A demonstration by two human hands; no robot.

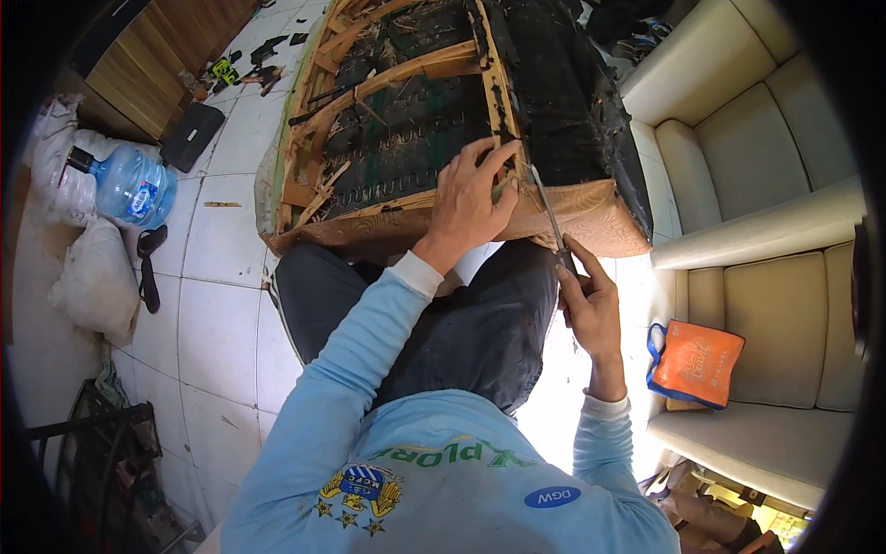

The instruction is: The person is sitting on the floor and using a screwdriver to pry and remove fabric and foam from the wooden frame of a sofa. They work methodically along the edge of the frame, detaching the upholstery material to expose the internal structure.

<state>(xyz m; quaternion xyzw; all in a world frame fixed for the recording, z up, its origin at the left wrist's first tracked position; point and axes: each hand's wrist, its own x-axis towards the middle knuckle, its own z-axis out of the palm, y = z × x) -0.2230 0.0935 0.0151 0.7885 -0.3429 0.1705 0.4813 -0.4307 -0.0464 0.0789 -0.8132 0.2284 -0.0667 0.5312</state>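
Note:
An upturned sofa or chair frame (494, 78) stands in front of me, with bare wooden rails, springs and torn black fabric (563, 102). Brown patterned upholstery (591, 217) covers its near edge. My left hand (471, 198) rests on the near corner of the rail, fingers apart, the tips beside a dark scrap. In my right hand (589, 300) is the dark handle of what looks like a screwdriver (551, 217). Its long thin metal shaft slants up and left across the brown edge, the tip close to my left thumb. My right fingers are closed around the handle.
A cream sofa (738, 129) lines the right side, with an orange bag (697, 363) against its seat. At left a blue water jug (137, 187), a white sack (97, 282) and a black case (192, 137) are on the white tiles. Tools (263, 66) lie scattered far left.

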